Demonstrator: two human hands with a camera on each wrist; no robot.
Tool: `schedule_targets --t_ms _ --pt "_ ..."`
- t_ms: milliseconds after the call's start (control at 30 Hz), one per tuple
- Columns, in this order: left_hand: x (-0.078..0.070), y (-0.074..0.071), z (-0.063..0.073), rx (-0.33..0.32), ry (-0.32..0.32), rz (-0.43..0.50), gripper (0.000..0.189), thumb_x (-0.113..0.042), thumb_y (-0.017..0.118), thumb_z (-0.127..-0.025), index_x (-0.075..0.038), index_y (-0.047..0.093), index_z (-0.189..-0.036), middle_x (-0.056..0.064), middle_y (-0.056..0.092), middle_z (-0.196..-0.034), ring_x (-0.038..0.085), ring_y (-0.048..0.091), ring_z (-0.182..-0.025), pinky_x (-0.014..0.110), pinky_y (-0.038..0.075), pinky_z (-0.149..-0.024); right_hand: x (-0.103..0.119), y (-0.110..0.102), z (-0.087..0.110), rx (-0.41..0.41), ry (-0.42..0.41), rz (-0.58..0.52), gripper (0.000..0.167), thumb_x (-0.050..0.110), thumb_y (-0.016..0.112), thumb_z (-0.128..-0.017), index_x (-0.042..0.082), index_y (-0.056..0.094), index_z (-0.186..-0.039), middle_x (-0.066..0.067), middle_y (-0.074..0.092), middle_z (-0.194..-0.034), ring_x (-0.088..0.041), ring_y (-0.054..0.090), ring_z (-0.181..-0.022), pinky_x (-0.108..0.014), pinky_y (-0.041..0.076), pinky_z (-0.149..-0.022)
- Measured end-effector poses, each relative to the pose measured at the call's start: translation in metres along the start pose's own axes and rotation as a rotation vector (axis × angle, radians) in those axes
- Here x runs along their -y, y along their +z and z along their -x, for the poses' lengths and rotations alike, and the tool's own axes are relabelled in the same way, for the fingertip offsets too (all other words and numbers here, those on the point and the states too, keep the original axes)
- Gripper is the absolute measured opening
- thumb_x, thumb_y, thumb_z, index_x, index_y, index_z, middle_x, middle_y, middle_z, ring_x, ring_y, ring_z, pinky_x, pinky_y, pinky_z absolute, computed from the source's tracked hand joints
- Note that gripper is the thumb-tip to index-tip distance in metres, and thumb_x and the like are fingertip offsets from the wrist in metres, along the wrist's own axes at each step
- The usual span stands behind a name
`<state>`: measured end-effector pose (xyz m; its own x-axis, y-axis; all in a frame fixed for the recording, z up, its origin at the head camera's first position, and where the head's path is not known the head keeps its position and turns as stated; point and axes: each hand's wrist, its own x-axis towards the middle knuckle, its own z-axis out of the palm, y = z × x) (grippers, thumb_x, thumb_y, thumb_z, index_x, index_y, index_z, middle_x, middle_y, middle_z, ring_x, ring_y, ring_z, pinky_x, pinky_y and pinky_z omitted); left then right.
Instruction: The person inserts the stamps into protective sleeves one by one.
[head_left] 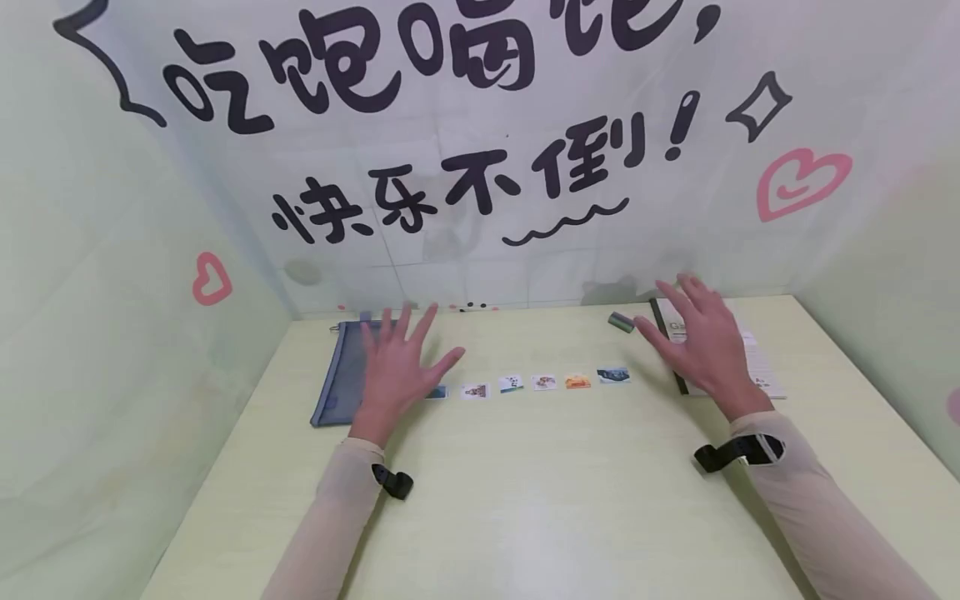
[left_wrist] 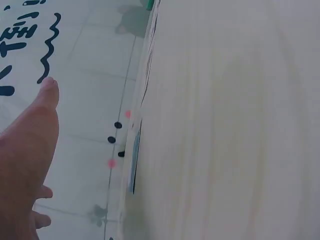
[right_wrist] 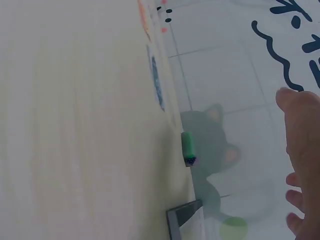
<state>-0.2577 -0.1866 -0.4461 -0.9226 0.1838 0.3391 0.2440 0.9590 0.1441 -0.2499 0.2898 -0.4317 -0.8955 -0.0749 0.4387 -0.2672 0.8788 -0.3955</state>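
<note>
My left hand [head_left: 393, 367] is held with fingers spread above the blue mesh zip pouch [head_left: 339, 379] and holds nothing. Spread likewise, my right hand [head_left: 708, 346] hovers over a white notebook with a black spine [head_left: 761, 367], partly covering it. Between the hands several small picture cards lie in a row: a blue-edged card [head_left: 438, 392] half behind the left thumb, a tower card [head_left: 476, 391], a panda card [head_left: 512, 383], an orange card [head_left: 577, 381] and a dark blue card [head_left: 614, 375]. Both wrist views show a hand [left_wrist: 25, 145] [right_wrist: 302, 135] raised off the tabletop.
A small green block with a dark end [head_left: 621, 322] lies near the table's back edge, left of the notebook. The pale wooden table [head_left: 525, 492] meets a printed white curtain [head_left: 450, 275] at the back. Similar curtain walls stand on both sides.
</note>
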Motion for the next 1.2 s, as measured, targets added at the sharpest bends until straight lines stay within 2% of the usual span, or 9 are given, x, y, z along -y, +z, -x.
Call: schedule_targets --t_ms 100,200,300,400,500,633,833,1033,1200 --pt "-0.017 0.002 0.001 0.001 0.108 0.115 0.078 -0.074 0.048 -0.105 -0.028 0.042 -0.167 0.013 0.045 -0.172 0.041 0.039 -0.160 0.065 0.024 -0.132 -0.004 0.005 0.008 0.008 -0.015 -0.073 0.064 0.047 0.068 -0.105 0.017 0.053 -0.160 -0.022 0.049 -0.166 -0.050 0.046 -0.152 -0.073 0.039 -0.116" --pt "-0.035 0.003 0.004 -0.026 0.219 0.221 0.060 -0.058 0.059 -0.108 -0.018 0.060 -0.154 0.010 0.059 -0.160 0.033 0.054 -0.151 0.056 0.040 -0.126 -0.005 0.012 0.012 0.076 -0.040 -0.135 0.054 0.037 0.066 -0.109 0.012 0.057 -0.156 -0.025 0.059 -0.157 -0.052 0.058 -0.139 -0.072 0.043 -0.113" --pt "-0.054 0.006 0.006 -0.054 0.308 0.261 0.047 -0.048 0.064 -0.108 -0.015 0.070 -0.141 0.008 0.069 -0.148 0.029 0.062 -0.141 0.051 0.049 -0.119 -0.005 0.022 0.011 0.158 -0.054 -0.212 0.045 0.028 0.067 -0.109 0.006 0.063 -0.148 -0.026 0.067 -0.144 -0.050 0.069 -0.124 -0.069 0.050 -0.108" --pt "-0.074 0.010 0.008 -0.048 0.367 0.296 0.037 -0.040 0.068 -0.108 -0.014 0.074 -0.134 0.005 0.074 -0.139 0.026 0.066 -0.134 0.048 0.053 -0.114 -0.001 0.031 0.007 0.228 -0.047 -0.267 0.039 0.024 0.068 -0.109 0.003 0.068 -0.142 -0.025 0.073 -0.134 -0.045 0.074 -0.115 -0.064 0.057 -0.101" --pt "-0.093 0.013 0.009 0.003 0.388 0.333 0.033 -0.034 0.069 -0.108 -0.013 0.075 -0.132 0.002 0.076 -0.134 0.024 0.067 -0.132 0.045 0.054 -0.113 0.003 0.037 0.002 0.264 -0.053 -0.295 0.034 0.018 0.070 -0.107 0.001 0.070 -0.137 -0.024 0.075 -0.130 -0.041 0.076 -0.112 -0.059 0.060 -0.098" --pt "-0.118 0.018 0.007 0.092 0.384 0.364 0.031 -0.033 0.070 -0.107 -0.014 0.076 -0.132 0.000 0.078 -0.133 0.022 0.067 -0.131 0.043 0.053 -0.114 0.005 0.043 -0.004 0.312 -0.066 -0.317 0.031 0.011 0.072 -0.105 0.002 0.072 -0.135 -0.022 0.075 -0.130 -0.036 0.076 -0.110 -0.051 0.064 -0.094" --pt "-0.157 0.028 -0.002 0.192 0.392 0.352 0.030 -0.034 0.068 -0.108 -0.018 0.076 -0.133 -0.004 0.078 -0.132 0.017 0.067 -0.128 0.034 0.053 -0.113 0.003 0.049 -0.006 0.345 -0.062 -0.296 0.029 0.011 0.075 -0.103 0.006 0.075 -0.131 -0.017 0.076 -0.123 -0.030 0.073 -0.103 -0.038 0.061 -0.087" --pt "-0.191 0.040 -0.015 0.220 0.450 0.311 0.029 -0.033 0.070 -0.107 -0.019 0.077 -0.131 -0.005 0.079 -0.128 0.015 0.067 -0.123 0.029 0.053 -0.110 -0.001 0.051 -0.004 0.321 -0.092 -0.300 0.027 0.006 0.077 -0.100 0.003 0.076 -0.127 -0.018 0.076 -0.118 -0.030 0.072 -0.100 -0.035 0.060 -0.083" --pt "-0.213 0.049 -0.026 0.207 0.452 0.222 0.029 -0.034 0.071 -0.106 -0.021 0.078 -0.131 -0.006 0.078 -0.125 0.015 0.067 -0.115 0.028 0.054 -0.103 -0.003 0.052 -0.003 0.296 -0.122 -0.294 0.027 0.004 0.076 -0.099 0.002 0.076 -0.127 -0.017 0.074 -0.118 -0.030 0.071 -0.102 -0.034 0.060 -0.084"
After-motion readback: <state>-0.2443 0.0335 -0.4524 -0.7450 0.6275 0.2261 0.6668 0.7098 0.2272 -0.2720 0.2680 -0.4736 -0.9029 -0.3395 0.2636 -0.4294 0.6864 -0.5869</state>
